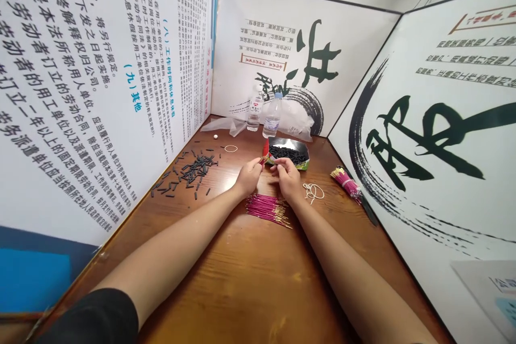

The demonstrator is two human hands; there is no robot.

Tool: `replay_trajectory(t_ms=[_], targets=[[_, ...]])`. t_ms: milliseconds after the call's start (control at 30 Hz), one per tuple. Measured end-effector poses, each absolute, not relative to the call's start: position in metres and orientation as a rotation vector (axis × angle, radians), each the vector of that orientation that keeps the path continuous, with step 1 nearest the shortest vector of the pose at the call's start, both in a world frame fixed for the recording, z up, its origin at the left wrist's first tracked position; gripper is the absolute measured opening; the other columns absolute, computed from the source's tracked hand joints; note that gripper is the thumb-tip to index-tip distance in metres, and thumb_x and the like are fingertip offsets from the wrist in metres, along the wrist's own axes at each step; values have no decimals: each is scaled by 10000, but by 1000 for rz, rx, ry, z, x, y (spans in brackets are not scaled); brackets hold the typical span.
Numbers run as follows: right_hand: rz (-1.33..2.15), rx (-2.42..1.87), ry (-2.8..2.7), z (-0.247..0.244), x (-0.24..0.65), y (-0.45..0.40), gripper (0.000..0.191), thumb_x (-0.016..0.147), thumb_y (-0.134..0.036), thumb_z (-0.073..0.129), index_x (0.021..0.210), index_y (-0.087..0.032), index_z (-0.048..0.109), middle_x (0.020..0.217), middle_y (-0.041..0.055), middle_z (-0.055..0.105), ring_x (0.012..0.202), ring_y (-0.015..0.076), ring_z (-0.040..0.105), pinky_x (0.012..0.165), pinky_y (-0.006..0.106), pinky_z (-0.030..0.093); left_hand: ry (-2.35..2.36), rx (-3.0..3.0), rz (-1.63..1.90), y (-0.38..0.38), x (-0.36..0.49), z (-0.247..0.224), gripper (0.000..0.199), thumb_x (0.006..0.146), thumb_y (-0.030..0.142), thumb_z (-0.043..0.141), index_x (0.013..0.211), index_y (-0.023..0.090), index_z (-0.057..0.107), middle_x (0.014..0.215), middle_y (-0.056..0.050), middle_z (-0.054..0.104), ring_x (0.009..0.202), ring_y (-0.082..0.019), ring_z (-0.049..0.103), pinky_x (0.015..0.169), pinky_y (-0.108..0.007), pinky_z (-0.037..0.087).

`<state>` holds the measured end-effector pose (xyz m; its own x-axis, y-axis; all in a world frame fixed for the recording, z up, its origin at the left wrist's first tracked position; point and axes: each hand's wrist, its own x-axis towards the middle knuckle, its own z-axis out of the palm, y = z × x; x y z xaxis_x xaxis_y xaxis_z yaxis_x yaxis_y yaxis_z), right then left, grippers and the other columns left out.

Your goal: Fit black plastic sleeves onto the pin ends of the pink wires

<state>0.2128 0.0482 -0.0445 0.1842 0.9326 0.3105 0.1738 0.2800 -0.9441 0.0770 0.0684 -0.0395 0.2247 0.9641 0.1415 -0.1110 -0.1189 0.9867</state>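
My left hand (249,176) is closed, pinching what looks like thin pink rods with gold tips (263,160) at its fingertips. Close beside it, my right hand (287,176) has thumb and fingers drawn together; whatever they hold is too small to make out. Just beneath both hands lies a spread row of thin pink rods with gold ends (266,208). Beyond the fingers, an open box (303,163) is filled with short black tubes (287,154). More loose black tubes (195,172) are scattered on the table to the left.
A bundle of pink rods (347,185) lies by the right panel, near a long black object (368,210). White elastic bands (313,192) sit right of my hand, another band (231,148) farther left. Two water bottles (272,118) and clear plastic bags (296,118) stand along the back panel.
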Motion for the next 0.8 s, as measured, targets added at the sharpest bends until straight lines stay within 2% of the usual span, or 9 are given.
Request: replay_trajectory(t_ms=[100, 233, 333, 533, 800], targets=[[794, -1090, -1284, -48, 213, 60, 179, 826, -340, 521, 941, -202, 521, 828, 28, 683, 724, 156, 638, 731, 309, 510, 929, 1413, 1180, 76, 76, -42, 79, 774, 219, 444, 738, 169, 493, 544, 54, 422, 481, -83, 376, 500, -207, 317], [830, -1058, -1305, -54, 215, 63, 215, 842, -394, 542, 943, -204, 542, 893, 55, 702, 797, 184, 670, 789, 345, 515, 902, 1450, 1259, 83, 76, -42, 29, 734, 141, 484, 741, 157, 507, 626, 37, 499, 601, -90, 444, 624, -211, 382], [813, -1061, -1348, -56, 215, 63, 218, 849, -414, 539, 928, -212, 557, 881, 51, 702, 785, 191, 673, 780, 350, 518, 889, 1409, 1255, 83, 75, -38, 68, 713, 96, 499, 749, 151, 518, 639, 33, 516, 638, -92, 466, 659, -209, 399], [750, -1068, -1423, -56, 214, 62, 196, 891, -384, 471, 945, -214, 550, 904, 43, 686, 754, 172, 658, 765, 334, 504, 835, 1364, 1199, 80, 73, -33, 166, 714, 72, 508, 842, 129, 598, 638, 15, 556, 618, -90, 491, 630, -202, 414], [718, -1054, -1446, -56, 213, 62, 187, 899, -376, 452, 929, -217, 543, 883, 26, 649, 694, 155, 633, 692, 305, 493, 864, 1428, 1166, 80, 73, -34, 163, 727, 72, 499, 840, 117, 606, 725, 1, 595, 658, -85, 505, 642, -188, 415]])
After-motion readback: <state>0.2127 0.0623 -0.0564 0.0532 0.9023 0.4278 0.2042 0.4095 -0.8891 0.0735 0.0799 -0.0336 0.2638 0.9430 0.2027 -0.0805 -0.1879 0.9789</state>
